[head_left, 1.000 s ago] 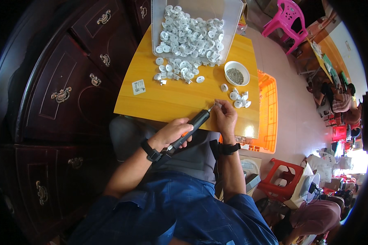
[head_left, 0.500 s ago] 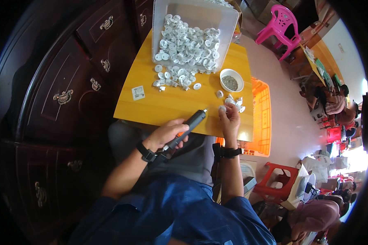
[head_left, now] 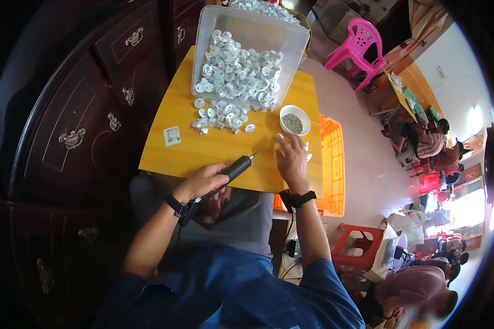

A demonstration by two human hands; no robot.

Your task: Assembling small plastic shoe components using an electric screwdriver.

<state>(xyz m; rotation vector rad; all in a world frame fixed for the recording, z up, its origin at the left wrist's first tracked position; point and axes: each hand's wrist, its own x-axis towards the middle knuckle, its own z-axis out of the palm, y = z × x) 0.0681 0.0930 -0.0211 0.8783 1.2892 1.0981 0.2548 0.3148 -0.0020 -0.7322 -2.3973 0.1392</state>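
My left hand (head_left: 206, 183) is wrapped around a black electric screwdriver (head_left: 233, 169), its thin bit pointing up and right over the yellow table (head_left: 203, 151). My right hand (head_left: 292, 162) is bent over the table's right side, fingertips pinched at a small round white plastic part (head_left: 279, 137). It covers most of a small group of similar parts, of which a few edges (head_left: 308, 157) show beside it. Just beyond the fingers sits a white bowl (head_left: 284, 112) of small metal screws (head_left: 292, 124).
A clear plastic bin (head_left: 291, 41), tipped toward me, spills many white parts (head_left: 225, 115) onto the table. A small printed label (head_left: 172, 136) lies at left. An orange crate (head_left: 333, 164) stands at right, dark drawers (head_left: 71, 137) at left. Farther off are a pink chair (head_left: 359, 46), a red stool (head_left: 358, 244) and several seated people.
My right hand has shifted forward from near the table's front and now covers most of the small group of parts. The screwdriver stays in my left hand. The whole view has shifted slightly.
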